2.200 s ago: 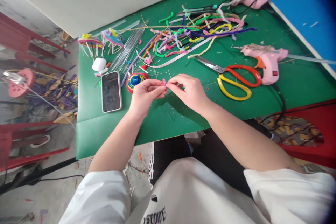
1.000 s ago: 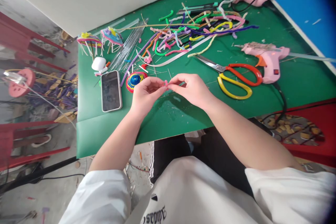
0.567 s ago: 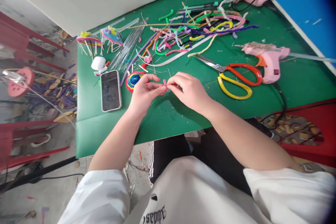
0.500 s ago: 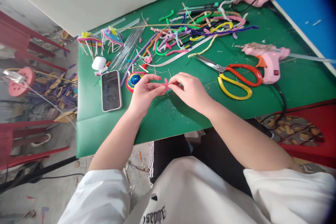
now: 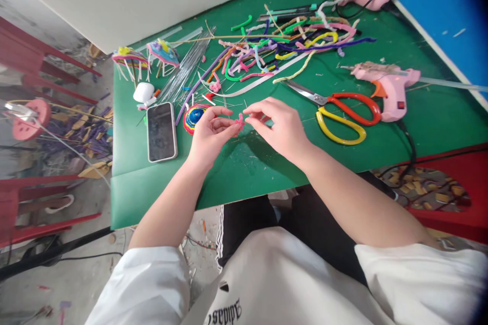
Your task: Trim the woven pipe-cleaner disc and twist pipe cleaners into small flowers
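A small pink pipe-cleaner piece [image 5: 240, 120] is held just above the green table [image 5: 244, 172], pinched from both sides. My left hand [image 5: 209, 132] grips it with thumb and forefinger, the other fingers curled. My right hand [image 5: 280, 124] pinches its other end, its remaining fingers loosely raised. A coiled disc of blue, yellow and red pipe cleaner [image 5: 194, 116] lies just left of my left hand. A phone [image 5: 161, 131] lies face up further left.
Red and yellow scissors [image 5: 337, 111] and a pink glue gun [image 5: 385, 84] lie to the right. A heap of coloured pipe cleaners [image 5: 282, 43] covers the far middle. Thin wires [image 5: 183, 68], two small umbrella-like pieces [image 5: 147, 56] and a white earbud case [image 5: 144, 92] sit at the far left.
Both hands stay together on the pink piece. My right hand has lifted slightly and its fingers have spread a little; my left fingers have shifted their pinch.
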Demonstrator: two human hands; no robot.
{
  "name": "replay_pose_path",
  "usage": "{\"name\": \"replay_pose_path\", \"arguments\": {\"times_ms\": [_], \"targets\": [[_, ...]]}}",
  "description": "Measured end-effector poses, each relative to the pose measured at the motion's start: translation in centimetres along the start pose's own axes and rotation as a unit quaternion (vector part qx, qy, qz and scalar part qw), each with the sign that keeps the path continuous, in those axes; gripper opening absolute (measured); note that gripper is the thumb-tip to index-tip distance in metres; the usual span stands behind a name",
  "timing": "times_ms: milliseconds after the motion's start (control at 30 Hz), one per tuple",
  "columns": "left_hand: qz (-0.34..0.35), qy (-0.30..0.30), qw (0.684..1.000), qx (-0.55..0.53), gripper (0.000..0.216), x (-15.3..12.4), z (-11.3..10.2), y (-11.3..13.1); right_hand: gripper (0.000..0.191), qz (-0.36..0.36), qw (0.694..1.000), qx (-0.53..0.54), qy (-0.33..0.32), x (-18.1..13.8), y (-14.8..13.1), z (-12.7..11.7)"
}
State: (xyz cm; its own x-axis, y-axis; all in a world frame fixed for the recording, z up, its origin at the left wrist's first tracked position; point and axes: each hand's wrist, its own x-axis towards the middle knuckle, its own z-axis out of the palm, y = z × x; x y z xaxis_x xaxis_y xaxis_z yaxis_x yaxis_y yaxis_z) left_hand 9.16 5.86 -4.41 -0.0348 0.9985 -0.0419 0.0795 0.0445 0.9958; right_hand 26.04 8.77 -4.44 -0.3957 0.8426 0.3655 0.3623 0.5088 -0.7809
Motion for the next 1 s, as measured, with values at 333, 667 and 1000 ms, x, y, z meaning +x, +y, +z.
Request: {"name": "replay_pose_path", "arguments": {"times_ms": [333,667,1000], "targets": [[0.028,-0.009,0.999,-0.015,0.032,-0.04,-0.02,0.09,0.026,-0.077,0.988,-0.134,0.002,-0.53,-0.1,0.46],[0.065,-0.034,0.997,0.038,0.029,-0.35,0.01,0.21,0.015,-0.02,0.997,-0.008,-0.073,0.11,0.12,0.05],[0.079,-0.057,0.994,0.056,0.024,-0.36,-0.05,0.15,0.017,0.019,0.996,0.037,-0.084,0.22,-0.1,0.03]]}}
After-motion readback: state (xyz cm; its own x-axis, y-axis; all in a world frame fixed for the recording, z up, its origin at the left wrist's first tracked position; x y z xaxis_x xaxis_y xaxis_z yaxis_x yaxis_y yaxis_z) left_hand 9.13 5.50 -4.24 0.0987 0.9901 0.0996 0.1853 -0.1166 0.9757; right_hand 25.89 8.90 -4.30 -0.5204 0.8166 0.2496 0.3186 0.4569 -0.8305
